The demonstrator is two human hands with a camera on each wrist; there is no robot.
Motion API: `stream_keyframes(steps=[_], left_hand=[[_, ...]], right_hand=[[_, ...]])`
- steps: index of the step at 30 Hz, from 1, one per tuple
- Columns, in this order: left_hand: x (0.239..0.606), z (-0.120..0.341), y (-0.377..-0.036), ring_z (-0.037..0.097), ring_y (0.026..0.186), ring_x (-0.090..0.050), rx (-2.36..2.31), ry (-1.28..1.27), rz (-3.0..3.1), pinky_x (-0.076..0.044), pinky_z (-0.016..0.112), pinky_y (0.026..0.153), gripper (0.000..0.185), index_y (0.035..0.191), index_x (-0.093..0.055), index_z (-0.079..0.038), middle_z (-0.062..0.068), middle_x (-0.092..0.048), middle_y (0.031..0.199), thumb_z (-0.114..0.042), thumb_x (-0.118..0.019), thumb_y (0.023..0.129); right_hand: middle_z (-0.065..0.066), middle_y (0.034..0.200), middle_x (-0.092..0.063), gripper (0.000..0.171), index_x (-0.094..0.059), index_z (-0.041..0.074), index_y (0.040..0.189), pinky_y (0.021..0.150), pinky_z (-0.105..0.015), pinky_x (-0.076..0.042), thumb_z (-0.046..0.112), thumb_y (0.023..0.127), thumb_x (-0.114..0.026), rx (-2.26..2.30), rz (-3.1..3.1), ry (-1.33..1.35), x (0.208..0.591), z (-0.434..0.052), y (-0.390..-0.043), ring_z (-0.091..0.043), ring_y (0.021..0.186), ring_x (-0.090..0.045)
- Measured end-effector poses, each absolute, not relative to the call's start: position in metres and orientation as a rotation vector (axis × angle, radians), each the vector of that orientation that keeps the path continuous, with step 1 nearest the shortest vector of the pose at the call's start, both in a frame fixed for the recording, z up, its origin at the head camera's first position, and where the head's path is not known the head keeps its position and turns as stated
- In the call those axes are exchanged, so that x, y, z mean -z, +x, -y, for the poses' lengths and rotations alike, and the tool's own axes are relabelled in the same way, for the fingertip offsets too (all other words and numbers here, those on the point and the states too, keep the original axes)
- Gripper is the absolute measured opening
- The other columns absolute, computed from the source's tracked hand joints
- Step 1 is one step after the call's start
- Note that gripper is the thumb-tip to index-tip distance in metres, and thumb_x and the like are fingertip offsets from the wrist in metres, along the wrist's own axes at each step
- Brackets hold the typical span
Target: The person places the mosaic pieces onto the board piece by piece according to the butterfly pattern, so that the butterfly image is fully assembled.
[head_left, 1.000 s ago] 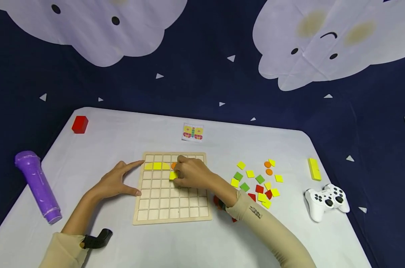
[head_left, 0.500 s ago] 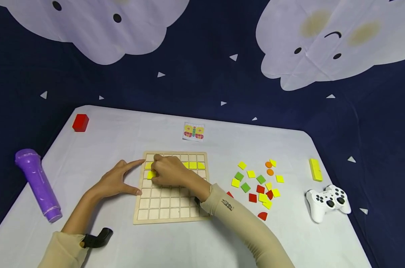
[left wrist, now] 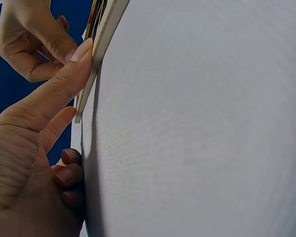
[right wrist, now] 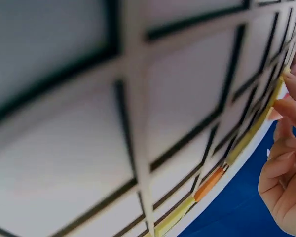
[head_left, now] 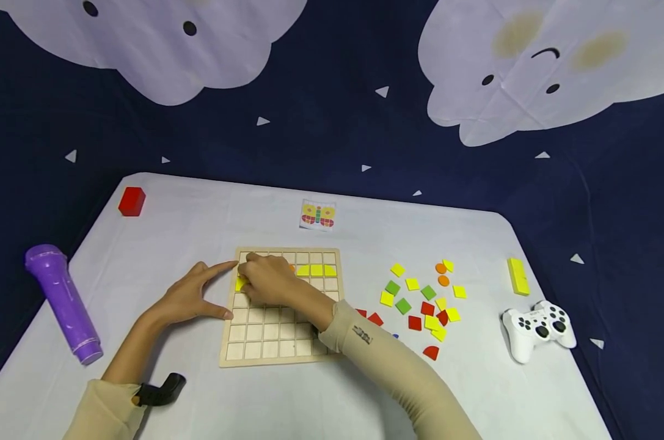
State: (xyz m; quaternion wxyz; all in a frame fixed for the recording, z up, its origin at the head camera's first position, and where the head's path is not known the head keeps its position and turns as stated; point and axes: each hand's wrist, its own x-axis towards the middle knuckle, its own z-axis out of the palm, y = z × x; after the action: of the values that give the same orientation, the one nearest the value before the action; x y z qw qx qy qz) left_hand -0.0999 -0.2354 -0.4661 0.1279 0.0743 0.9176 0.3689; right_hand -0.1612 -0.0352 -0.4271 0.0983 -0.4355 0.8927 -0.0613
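A square wooden grid board (head_left: 271,360) lies on the white table. Beside its left edge is my left hand (head_left: 183,299), thumb and index finger spread apart and touching the frame. In the left wrist view the thumb (left wrist: 64,89) presses on the board's edge. Over the board's upper left part, my right hand (head_left: 271,281) pinches a yellow tile (head_left: 240,283) near the left column. Yellow tiles (head_left: 316,270) sit in the second row, right of an orange piece (head_left: 292,269) partly covered by the hand. The right hand hides the rest of that row's left side.
Loose yellow, green (head_left: 403,306), red (head_left: 415,322) and orange pieces lie right of the board. A butterfly pattern card (head_left: 317,215) lies behind it. Farther out are a purple microphone (head_left: 62,302), a red block (head_left: 131,201), a yellow block (head_left: 518,277) and a white game controller (head_left: 537,330).
My right hand has moved left across the board with the yellow tile, from near the middle to the left column. The left hand has stayed at the board's left edge.
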Motion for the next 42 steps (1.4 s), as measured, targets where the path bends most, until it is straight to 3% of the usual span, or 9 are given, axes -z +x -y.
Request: stream_keyframes(steps=[5, 10, 15, 22, 38, 42], left_hand=[[0.468, 0.234, -0.1, 0.021, 0.077, -0.037, -1.063, 0.189, -2.663, -0.032, 0.034, 0.065, 0.107, 0.152, -0.041, -0.018, 0.01, -0.042, 0.095, -0.045, -0.092, 0.061], [0.467, 0.232, -0.1, 0.021, 0.078, -0.039, -1.054, 0.168, -2.662, -0.033, 0.034, 0.065, 0.108, 0.152, -0.041, -0.019, 0.011, -0.042, 0.096, -0.045, -0.092, 0.06], [0.465, 0.229, -0.1, 0.022, 0.079, -0.039, -1.053, 0.141, -2.659, -0.033, 0.034, 0.064, 0.108, 0.151, -0.041, -0.019, 0.011, -0.042, 0.096, -0.045, -0.092, 0.059], [0.465, 0.229, -0.101, 0.022, 0.08, -0.04, -1.05, 0.138, -2.655, -0.033, 0.034, 0.064, 0.109, 0.152, -0.041, -0.019, 0.011, -0.042, 0.096, -0.045, -0.092, 0.06], [0.464, 0.229, -0.1, 0.022, 0.079, -0.04, -1.046, 0.142, -2.655, -0.033, 0.034, 0.065, 0.11, 0.152, -0.04, -0.018, 0.011, -0.042, 0.097, -0.046, -0.092, 0.059], [0.465, 0.228, -0.1, 0.022, 0.079, -0.039, -1.04, 0.145, -2.659, -0.032, 0.034, 0.065, 0.11, 0.152, -0.04, -0.018, 0.011, -0.041, 0.097, -0.046, -0.092, 0.059]], right_hand=[[0.002, 0.101, -0.061, 0.03, -0.074, 0.018, 0.113, 0.065, -0.022, -0.049, 0.04, 0.091, -0.07, 0.173, -2.696, -1.257, 0.421, 0.024, -0.161, -0.007, 0.074, -0.058], [-0.001, 0.103, -0.061, 0.031, -0.073, 0.016, 0.117, 0.061, -0.019, -0.047, 0.035, 0.093, -0.069, 0.227, -2.728, -1.242, 0.412, -0.006, -0.156, -0.007, 0.072, -0.059], [-0.002, 0.096, -0.059, 0.029, -0.073, 0.012, 0.116, 0.056, -0.02, -0.044, 0.029, 0.093, -0.07, 0.317, -2.764, -1.189, 0.413, -0.05, -0.152, -0.009, 0.066, -0.055], [-0.002, 0.091, -0.057, 0.03, -0.075, 0.009, 0.11, 0.059, -0.026, -0.045, 0.028, 0.086, -0.077, 0.359, -2.869, -1.02, 0.417, -0.115, -0.155, -0.01, 0.065, -0.05], [-0.01, 0.093, -0.061, 0.031, -0.075, 0.004, 0.107, 0.06, -0.03, -0.049, 0.022, 0.082, -0.08, 0.355, -3.027, -0.62, 0.421, -0.232, -0.16, -0.018, 0.071, -0.058], [-0.012, 0.095, -0.061, 0.032, -0.074, 0.003, 0.108, 0.063, -0.037, -0.053, 0.022, 0.083, -0.077, 0.302, -3.042, -0.481, 0.425, -0.256, -0.163, -0.022, 0.075, -0.06]])
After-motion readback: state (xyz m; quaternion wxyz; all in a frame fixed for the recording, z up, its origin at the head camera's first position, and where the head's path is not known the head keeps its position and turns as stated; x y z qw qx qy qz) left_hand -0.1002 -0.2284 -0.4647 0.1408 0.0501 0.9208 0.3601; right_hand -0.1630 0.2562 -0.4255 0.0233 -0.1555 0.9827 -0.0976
